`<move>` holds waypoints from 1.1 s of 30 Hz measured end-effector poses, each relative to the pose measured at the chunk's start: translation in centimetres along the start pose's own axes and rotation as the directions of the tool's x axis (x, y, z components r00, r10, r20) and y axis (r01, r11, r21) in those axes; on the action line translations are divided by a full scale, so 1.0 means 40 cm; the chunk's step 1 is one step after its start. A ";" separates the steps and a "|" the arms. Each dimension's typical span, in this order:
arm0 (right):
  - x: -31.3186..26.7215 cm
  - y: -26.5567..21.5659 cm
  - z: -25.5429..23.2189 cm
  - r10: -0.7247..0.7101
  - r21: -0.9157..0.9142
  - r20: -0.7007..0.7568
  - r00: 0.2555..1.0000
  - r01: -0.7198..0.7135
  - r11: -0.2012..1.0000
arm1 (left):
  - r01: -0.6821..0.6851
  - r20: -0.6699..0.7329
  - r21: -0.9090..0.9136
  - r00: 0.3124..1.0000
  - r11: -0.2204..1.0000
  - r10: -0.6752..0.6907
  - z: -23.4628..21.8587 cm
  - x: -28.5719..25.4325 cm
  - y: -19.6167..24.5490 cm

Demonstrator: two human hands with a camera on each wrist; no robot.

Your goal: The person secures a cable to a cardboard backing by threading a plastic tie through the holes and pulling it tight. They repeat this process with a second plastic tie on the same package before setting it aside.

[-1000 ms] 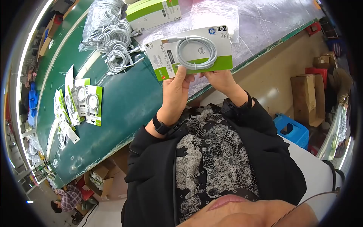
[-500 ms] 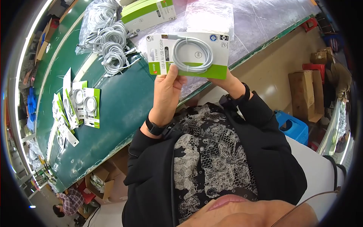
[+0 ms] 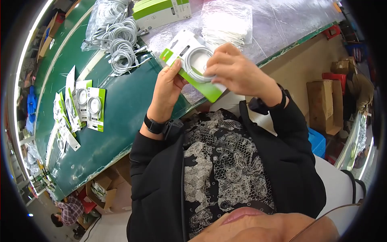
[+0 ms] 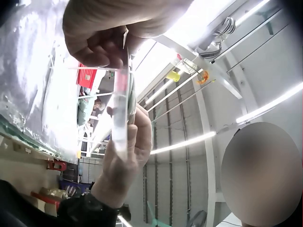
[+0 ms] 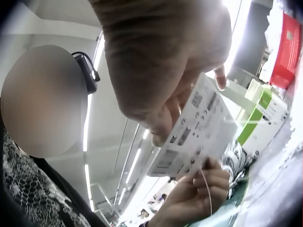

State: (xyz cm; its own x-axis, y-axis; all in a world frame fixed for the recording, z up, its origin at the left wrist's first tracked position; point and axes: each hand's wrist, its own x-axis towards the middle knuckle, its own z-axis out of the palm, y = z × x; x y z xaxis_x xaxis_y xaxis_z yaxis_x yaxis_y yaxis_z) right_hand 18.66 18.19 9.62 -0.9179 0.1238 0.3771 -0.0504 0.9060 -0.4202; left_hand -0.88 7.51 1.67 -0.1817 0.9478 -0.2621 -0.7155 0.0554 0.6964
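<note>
A cable card [image 3: 209, 90], white and green with a coiled white USB cable [image 3: 186, 66] on its front, is held tilted above the table's near edge. My left hand [image 3: 166, 89] pinches its left lower edge, thumb on the front. My right hand [image 3: 242, 72] grips the coil's right side with curled fingers. The printed back of the card [image 5: 196, 125] shows in the right wrist view, with a thin white strand [image 5: 207, 189] hanging by the left fingers. Seen edge-on in the left wrist view, the card [image 4: 120, 109] has thin white strands sticking out from it.
Several finished cable cards [image 3: 95, 109] lie on the green table [image 3: 121, 109] at left. Behind stand loose coiled cables [image 3: 123, 50], a stack of flat cards [image 3: 161, 16] and a clear bag of thin white strips [image 3: 225, 24]. Cardboard boxes [image 3: 322, 107] stand on the floor at right.
The card has turned from facing up squarely to a slant, its right end lower. My right hand has come from behind the card's lower edge onto the coil; the left keeps its pinch.
</note>
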 end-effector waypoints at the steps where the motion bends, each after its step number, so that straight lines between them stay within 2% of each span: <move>1: 0.004 -0.001 0.021 0.035 0.034 0.020 0.999 -0.036 0.999 | -0.002 0.007 0.023 1.000 1.000 0.002 -0.003 -0.001 0.004; 2: 0.010 -0.008 0.035 0.021 0.036 0.027 0.999 -0.022 0.999 | -0.014 -0.001 0.019 1.000 1.000 0.014 -0.001 -0.005 0.007; 5: 0.017 -0.041 0.073 -0.089 -0.308 -0.115 0.989 0.050 0.950 | -0.181 0.092 -0.076 0.978 0.981 0.187 0.031 -0.022 0.010; 6: 0.019 -0.045 0.081 -0.101 -0.304 -0.113 0.988 0.062 0.951 | -0.191 0.083 -0.075 0.977 0.979 0.197 0.033 -0.025 0.004; 9: 0.032 -0.055 0.101 -0.170 -0.264 -0.088 0.981 0.142 0.954 | -0.007 0.369 -0.505 0.902 0.863 0.224 0.033 -0.035 -0.014; 14: 0.019 -0.065 0.126 -0.268 -0.213 -0.164 0.949 0.231 0.949 | -0.061 0.366 -0.414 0.902 0.908 0.228 0.105 -0.076 -0.010; 17: 0.013 -0.083 0.132 -0.184 -0.124 -0.072 0.980 0.174 0.977 | -0.077 0.177 -0.403 0.971 0.912 0.160 0.102 -0.088 -0.043; 21: -0.030 -0.079 0.157 -0.088 0.090 0.013 0.996 0.086 0.992 | 0.039 0.171 -0.441 0.985 0.897 0.040 0.086 -0.113 -0.079; 22: -0.039 -0.079 0.161 -0.073 0.095 0.025 0.997 0.070 0.993 | 0.052 0.169 -0.452 0.985 0.890 0.028 0.086 -0.112 -0.088; 25: -0.057 -0.093 0.184 -0.005 0.251 -0.070 0.998 0.022 0.968 | 0.135 0.176 -0.497 0.983 0.857 -0.053 0.079 -0.125 -0.108; 26: -0.060 -0.096 0.194 0.002 0.254 -0.068 0.998 0.015 0.967 | 0.141 0.174 -0.499 0.983 0.855 -0.060 0.075 -0.127 -0.113; 29: -0.073 -0.095 0.216 0.038 0.286 -0.187 0.982 0.017 0.958 | 0.108 0.100 -0.586 0.993 0.803 -0.060 0.072 -0.115 -0.133; 33: -0.075 -0.114 0.207 0.072 0.192 -0.070 0.995 -0.058 0.980 | 0.148 0.124 -0.555 0.988 0.819 -0.094 0.058 -0.123 -0.132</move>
State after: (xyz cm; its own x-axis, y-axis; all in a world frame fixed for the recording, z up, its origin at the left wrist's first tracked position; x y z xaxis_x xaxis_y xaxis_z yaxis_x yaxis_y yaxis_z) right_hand 18.36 10.32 3.57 -0.8895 0.2167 0.4022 -0.0721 0.8028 -0.5919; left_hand 5.36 3.30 0.85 -0.0286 0.9700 -0.2416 -0.9869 0.0111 0.1611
